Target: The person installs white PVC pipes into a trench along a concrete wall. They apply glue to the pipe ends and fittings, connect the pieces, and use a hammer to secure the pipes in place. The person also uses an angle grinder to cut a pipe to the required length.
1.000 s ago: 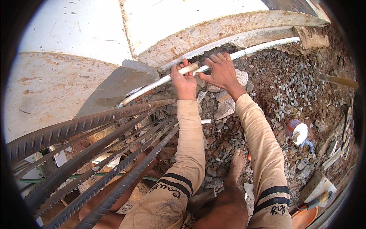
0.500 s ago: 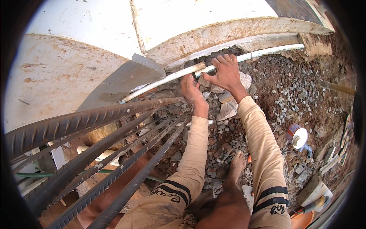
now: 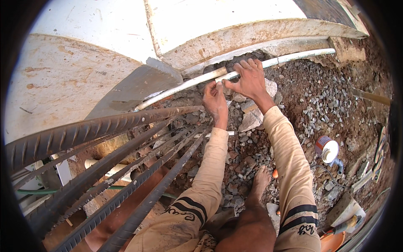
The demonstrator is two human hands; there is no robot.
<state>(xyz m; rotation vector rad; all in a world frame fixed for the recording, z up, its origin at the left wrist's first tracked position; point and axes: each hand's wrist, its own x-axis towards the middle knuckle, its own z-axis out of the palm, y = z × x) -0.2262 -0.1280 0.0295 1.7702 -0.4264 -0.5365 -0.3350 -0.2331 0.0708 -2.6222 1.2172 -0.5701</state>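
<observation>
Where two long pipes (image 3: 294,56) overlap, your right hand (image 3: 250,84) grips one and your curled left hand (image 3: 215,102), hold unclear, meets its end.

A building site: ribbed steel bars (image 3: 84,131) at lower left, gravel (image 3: 321,98) and bare soil (image 3: 366,75) at right, white pipe (image 3: 302,55) along an upper-centre ledge (image 3: 252,36).

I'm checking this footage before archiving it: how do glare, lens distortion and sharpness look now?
Head view: glare nearly bleaches the pale slab at the top; head view: the long ledge bows, probably lens distortion, and the corners go black; head view: the right hand and the pale pipe it holds look reasonably sharp.
</observation>
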